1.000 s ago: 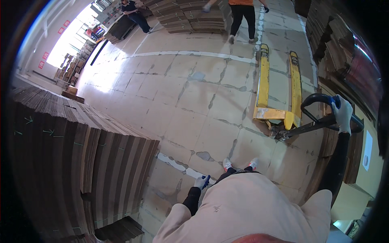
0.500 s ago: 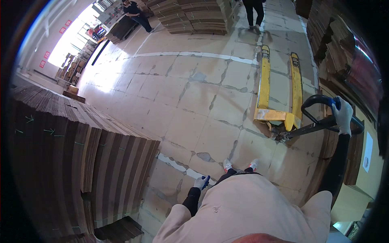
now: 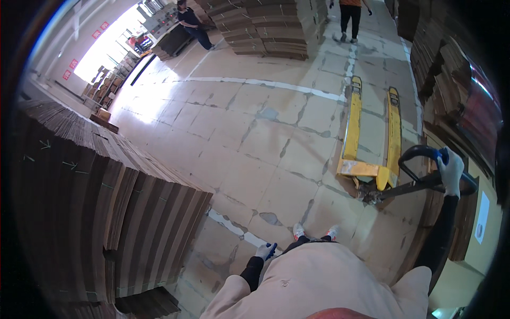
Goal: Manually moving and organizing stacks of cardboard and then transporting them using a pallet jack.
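Note:
My right hand (image 3: 451,171), in a white glove with blue on the palm side, is closed round the black loop handle (image 3: 417,151) of a pallet jack. The jack's yellow forks (image 3: 393,127) lie low over the floor, pointing away from me, with nothing on them. Its dark tow bar (image 3: 401,189) slants from the fork base toward my right side. My left hand (image 3: 265,251), gloved the same way, hangs low beside my body, fingers loosely bent and slightly apart. I see nothing held in it. The nearest thing to it is a tall stack of brown cardboard (image 3: 154,212).
More cardboard stacks stand at the far middle (image 3: 265,29) and along the right (image 3: 441,64). One person (image 3: 194,26) stands by a machine at the far left; another (image 3: 350,18) is on the walkway beyond the forks. White lines (image 3: 265,83) mark the tiled floor.
The whole view has tilted, so the surroundings sit lower in the picture. The far person on the walkway has moved farther off. My right hand keeps its hold on the handle.

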`<state>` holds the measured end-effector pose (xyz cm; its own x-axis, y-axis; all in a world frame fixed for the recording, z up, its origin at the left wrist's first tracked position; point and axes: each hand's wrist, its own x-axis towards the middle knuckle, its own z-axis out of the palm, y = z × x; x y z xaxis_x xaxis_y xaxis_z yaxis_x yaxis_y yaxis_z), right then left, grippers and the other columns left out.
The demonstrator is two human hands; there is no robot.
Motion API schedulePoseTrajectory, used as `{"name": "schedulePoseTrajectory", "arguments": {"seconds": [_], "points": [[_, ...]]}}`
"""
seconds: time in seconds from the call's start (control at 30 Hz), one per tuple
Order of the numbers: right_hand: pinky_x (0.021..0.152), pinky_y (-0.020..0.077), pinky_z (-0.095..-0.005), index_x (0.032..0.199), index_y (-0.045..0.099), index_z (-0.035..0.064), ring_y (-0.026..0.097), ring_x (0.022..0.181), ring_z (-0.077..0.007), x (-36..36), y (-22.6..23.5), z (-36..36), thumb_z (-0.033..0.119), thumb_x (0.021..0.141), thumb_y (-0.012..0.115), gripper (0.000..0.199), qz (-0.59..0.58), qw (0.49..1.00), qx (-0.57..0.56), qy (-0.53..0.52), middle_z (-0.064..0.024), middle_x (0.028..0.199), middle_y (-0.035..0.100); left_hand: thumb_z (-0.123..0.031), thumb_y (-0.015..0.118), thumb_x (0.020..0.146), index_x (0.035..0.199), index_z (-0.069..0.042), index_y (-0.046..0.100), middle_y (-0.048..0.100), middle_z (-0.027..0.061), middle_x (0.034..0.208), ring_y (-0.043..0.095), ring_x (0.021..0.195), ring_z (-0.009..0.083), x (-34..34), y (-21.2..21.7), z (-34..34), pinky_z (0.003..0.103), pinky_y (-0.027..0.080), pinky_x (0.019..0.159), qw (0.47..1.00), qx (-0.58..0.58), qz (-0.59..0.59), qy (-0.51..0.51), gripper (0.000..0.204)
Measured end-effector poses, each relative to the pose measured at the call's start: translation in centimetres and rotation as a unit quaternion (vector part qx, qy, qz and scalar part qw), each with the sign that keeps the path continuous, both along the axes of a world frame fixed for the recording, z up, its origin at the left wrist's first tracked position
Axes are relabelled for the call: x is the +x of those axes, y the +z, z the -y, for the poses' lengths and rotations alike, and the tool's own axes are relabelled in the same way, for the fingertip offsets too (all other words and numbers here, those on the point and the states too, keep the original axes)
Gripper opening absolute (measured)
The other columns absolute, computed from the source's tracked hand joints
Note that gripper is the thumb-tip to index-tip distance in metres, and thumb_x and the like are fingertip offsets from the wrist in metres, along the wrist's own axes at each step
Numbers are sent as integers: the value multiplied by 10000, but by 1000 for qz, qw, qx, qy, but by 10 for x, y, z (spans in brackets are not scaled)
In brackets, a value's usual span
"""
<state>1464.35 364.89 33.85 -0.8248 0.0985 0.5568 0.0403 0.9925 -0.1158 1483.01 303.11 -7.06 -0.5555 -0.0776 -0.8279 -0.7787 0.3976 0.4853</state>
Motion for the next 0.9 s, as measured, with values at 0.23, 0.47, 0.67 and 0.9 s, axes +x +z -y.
{"name": "schedulePoseTrajectory", "arguments": {"seconds": [0.23,0.47,0.67,0.9], "points": [[604,404,-408,785,574,73,558,669,-330,-2,-1,1,218,704,632,176,5,1000,13,-3,-136,678,560,-496,564,813,801,-37,635,614,37,651,546,510,117,1,-15,10,245,429,467,1000,3,-9,8,464],[800,443,-394,1005,590,30,579,897,-337,-1,-30,-32,127,698,645,327,-10,1000,-1,-4,-164,956,611,-485,571,813,802,-32,630,608,40,648,546,514,114,-9,-4,22,245,424,465,998,24,-21,60,457],[848,440,-340,1121,561,-22,597,963,-297,11,-51,-64,158,860,562,317,-59,994,-29,-89,-189,1045,610,-485,571,819,795,-35,622,593,46,621,538,486,116,-16,-22,69,246,401,432,996,53,-25,63,453],[806,440,-328,1087,554,-18,598,919,-264,-31,-40,-21,248,851,576,357,-49,985,-136,-99,-167,1009,616,-353,595,840,812,-44,583,596,69,647,567,495,170,-25,-12,133,296,448,437,994,58,34,85,310]]}}
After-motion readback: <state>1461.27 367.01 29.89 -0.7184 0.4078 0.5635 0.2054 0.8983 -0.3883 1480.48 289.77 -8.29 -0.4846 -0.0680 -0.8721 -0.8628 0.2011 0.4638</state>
